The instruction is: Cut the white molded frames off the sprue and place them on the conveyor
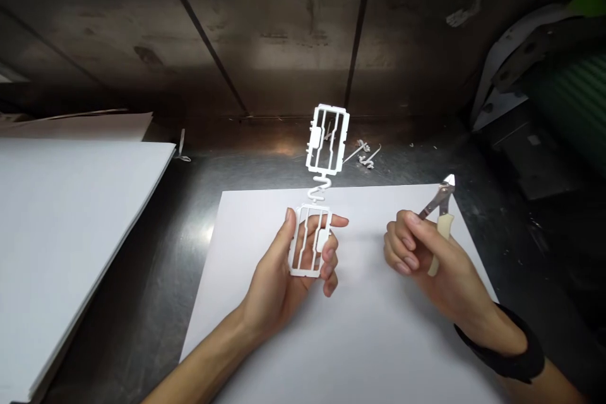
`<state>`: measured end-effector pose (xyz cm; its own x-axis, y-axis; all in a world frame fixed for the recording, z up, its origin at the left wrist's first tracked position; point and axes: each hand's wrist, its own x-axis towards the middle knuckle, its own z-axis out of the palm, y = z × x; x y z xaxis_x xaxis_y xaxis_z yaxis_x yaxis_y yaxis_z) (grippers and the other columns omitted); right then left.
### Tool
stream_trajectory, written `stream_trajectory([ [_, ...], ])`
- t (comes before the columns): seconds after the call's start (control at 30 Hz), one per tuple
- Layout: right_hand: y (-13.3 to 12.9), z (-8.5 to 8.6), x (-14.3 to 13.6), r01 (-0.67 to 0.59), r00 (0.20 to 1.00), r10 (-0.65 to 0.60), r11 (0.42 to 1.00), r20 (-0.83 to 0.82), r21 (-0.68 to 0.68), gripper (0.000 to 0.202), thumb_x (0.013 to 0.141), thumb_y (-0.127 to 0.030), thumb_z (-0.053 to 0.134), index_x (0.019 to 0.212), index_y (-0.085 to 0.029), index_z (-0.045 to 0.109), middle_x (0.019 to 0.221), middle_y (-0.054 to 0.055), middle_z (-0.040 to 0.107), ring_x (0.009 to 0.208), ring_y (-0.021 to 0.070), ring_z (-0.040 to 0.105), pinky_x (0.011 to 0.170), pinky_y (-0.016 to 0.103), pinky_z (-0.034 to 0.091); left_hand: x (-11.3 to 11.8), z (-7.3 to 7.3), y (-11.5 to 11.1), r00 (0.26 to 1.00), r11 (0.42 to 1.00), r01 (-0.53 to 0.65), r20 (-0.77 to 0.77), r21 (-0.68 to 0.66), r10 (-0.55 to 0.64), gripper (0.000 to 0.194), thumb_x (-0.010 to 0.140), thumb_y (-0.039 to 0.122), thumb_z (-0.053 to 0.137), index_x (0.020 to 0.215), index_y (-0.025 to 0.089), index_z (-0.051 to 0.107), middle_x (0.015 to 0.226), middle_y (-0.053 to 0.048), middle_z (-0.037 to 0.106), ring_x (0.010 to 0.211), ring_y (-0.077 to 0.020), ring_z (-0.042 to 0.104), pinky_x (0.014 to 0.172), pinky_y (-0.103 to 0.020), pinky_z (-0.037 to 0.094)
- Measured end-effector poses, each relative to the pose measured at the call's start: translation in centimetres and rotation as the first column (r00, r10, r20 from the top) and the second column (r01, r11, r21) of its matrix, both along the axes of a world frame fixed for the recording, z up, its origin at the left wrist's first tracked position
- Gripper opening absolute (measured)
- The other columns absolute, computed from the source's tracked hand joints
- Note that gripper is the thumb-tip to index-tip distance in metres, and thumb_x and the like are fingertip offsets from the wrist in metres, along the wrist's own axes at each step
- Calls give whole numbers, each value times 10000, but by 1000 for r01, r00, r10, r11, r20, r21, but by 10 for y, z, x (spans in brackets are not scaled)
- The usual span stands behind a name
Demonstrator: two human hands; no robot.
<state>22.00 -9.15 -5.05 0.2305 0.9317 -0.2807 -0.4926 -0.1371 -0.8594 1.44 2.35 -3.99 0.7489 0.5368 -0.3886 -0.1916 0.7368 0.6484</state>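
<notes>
My left hand point(277, 281) is closed around the lower of two white plastic frames point(310, 273), gripping it by its edges. A zigzag plastic runner point(319, 188) joins it to a second, similar white frame point(341, 139), which sticks up beyond the paper's far edge. Each frame has thin inner bars and a small solid tab. To the right, my right hand point(426, 259) is wrapped round a pair of side cutters point(445, 227) with cream handles. Their metal jaws point up and away, apart from the plastic. A black band circles my right wrist.
A white paper sheet point(379, 341) lies under both hands on the dark metal table point(156, 252). Cut zigzag plastic scraps point(367, 161) lie beyond it. Stacked white sheets point(71, 221) are at left. A metal wall point(284, 31) rises behind; dark green machinery point(568, 101) stands at right.
</notes>
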Motion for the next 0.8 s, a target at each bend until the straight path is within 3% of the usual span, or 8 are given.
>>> stream_trajectory([
  [0.27, 0, 5, -1, -65, 998, 64, 997, 5, 35, 517, 1169, -460, 596, 735, -219, 450, 618, -22, 375, 571, 173, 368, 594, 335, 281, -2, -4, 0, 989, 989, 144, 23, -27, -144, 620, 1110, 667, 419, 1179, 149, 752, 828, 1, 452, 668, -129, 508, 607, -269, 564],
  [0.43, 1, 5, -1, -106, 993, 108, 993, -38, 49, 523, 1167, -449, 584, 724, -211, 442, 613, -27, 348, 552, 160, 308, 569, 329, 247, -2, -4, 1, 976, 978, 199, 106, -67, -192, 565, 1087, 663, 510, 1214, 159, 733, 939, -11, 532, 648, -101, 561, 585, -253, 581],
  [0.6, -1, 5, 1, -125, 979, 133, 991, -154, 55, 487, 1162, -444, 572, 748, -201, 490, 641, -34, 314, 568, 159, 213, 569, 312, 209, -6, -6, 6, 970, 974, 220, 97, 45, -224, 319, 1035, 500, 709, 1068, 198, 611, 969, 14, 586, 587, -74, 630, 527, -187, 510],
  [0.67, -2, 6, 1, -142, 969, 153, 988, -196, 67, 452, 1163, -457, 540, 793, -199, 557, 663, -17, 364, 592, 172, 286, 602, 308, 273, -8, -8, 8, 964, 960, 261, 32, 98, -266, 302, 1019, 430, 747, 1018, 203, 548, 939, 21, 608, 571, -75, 640, 513, -174, 475],
  [0.8, 0, 9, 0, -182, 953, 204, 976, -222, 116, 448, 1160, -489, 464, 920, -180, 683, 795, 74, 557, 792, 256, 526, 803, 362, 441, -8, -9, 8, 962, 952, 273, -56, 137, -268, 297, 1058, 444, 700, 1034, 215, 511, 863, 21, 627, 657, -89, 636, 575, -176, 457],
])
